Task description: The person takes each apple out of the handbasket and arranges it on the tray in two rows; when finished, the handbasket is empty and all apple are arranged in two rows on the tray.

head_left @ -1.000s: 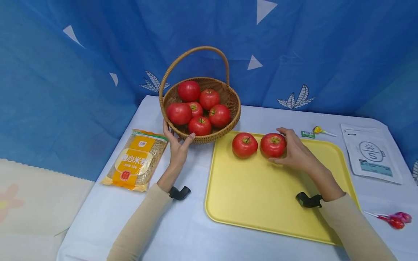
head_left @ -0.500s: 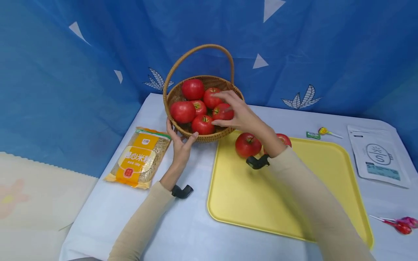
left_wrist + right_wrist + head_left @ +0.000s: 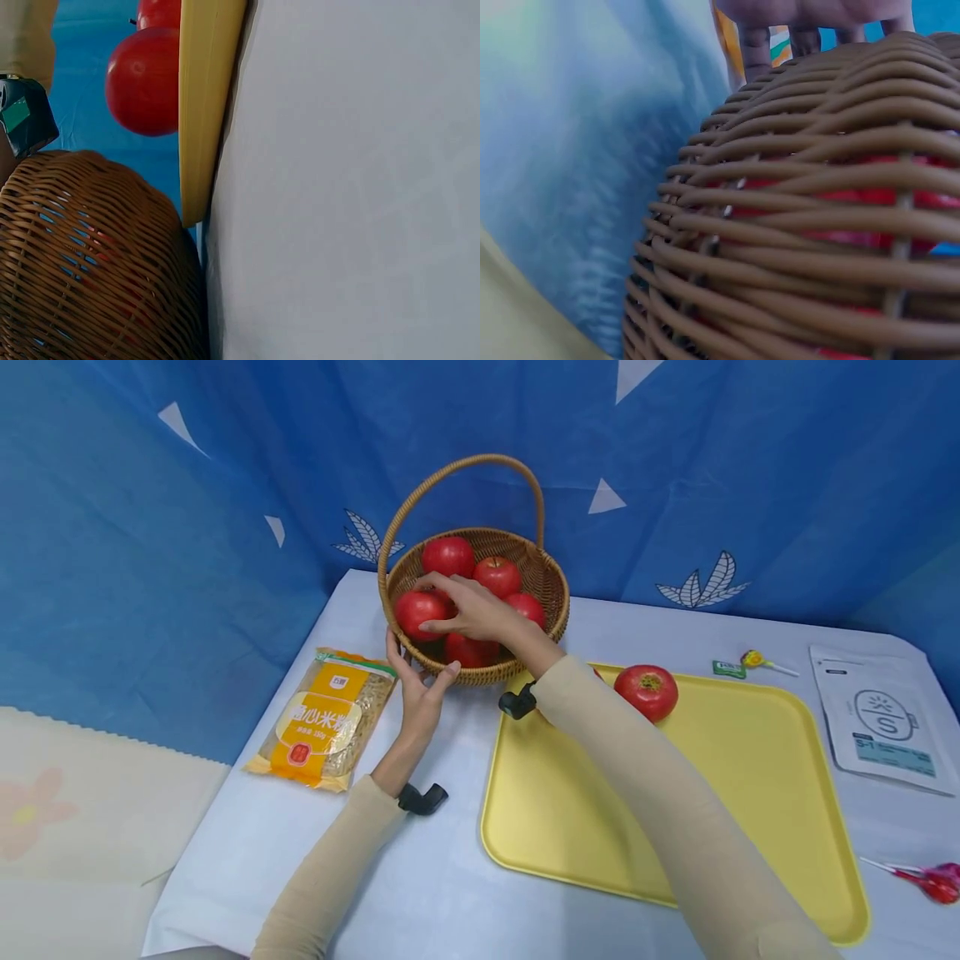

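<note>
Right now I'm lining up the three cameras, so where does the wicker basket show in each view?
Head: the wicker basket stands upper centre on the table, left hand on its near wall, right hand inside among the tomatoes.
Left wrist: its woven wall fills the lower left.
Right wrist: the weave fills the right and centre.
Shared landmark: the yellow tray, beside the basket in the head view and the left wrist view.
</note>
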`<control>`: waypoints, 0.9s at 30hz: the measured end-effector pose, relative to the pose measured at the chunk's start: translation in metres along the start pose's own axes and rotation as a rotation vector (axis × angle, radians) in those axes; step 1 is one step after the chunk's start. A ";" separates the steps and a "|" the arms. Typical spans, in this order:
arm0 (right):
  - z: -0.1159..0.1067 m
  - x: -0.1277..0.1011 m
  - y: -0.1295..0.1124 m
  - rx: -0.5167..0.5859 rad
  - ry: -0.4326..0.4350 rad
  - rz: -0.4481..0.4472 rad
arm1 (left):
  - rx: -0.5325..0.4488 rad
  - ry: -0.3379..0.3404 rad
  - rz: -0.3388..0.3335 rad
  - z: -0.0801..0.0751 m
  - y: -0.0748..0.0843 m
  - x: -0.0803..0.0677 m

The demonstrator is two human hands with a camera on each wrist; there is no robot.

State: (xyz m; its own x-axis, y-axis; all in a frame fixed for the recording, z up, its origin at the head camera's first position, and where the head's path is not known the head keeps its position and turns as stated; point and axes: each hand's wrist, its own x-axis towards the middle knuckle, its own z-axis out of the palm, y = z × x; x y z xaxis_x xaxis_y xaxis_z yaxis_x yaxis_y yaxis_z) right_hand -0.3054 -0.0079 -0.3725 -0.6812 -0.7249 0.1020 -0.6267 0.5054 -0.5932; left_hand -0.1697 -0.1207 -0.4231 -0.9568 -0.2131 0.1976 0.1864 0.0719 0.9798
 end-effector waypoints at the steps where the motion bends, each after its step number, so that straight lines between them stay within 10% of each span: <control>1: 0.000 0.000 0.000 0.008 0.003 0.002 | -0.002 -0.001 0.001 0.001 0.001 0.000; 16: -0.007 -0.017 -0.002 0.016 0.106 -0.052 | -0.005 -0.010 0.009 0.002 -0.001 -0.001; 27: -0.064 -0.135 0.010 -0.137 0.448 -0.125 | -0.012 -0.007 0.026 -0.002 0.000 -0.001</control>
State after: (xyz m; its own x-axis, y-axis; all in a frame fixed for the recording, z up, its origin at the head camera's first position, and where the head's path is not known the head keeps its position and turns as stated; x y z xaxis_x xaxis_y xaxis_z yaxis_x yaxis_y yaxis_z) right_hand -0.2436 0.1251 -0.3415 -0.6746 -0.5262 0.5178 -0.7377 0.5063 -0.4466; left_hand -0.1680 -0.1225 -0.4236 -0.9532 -0.2041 0.2232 0.2140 0.0661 0.9746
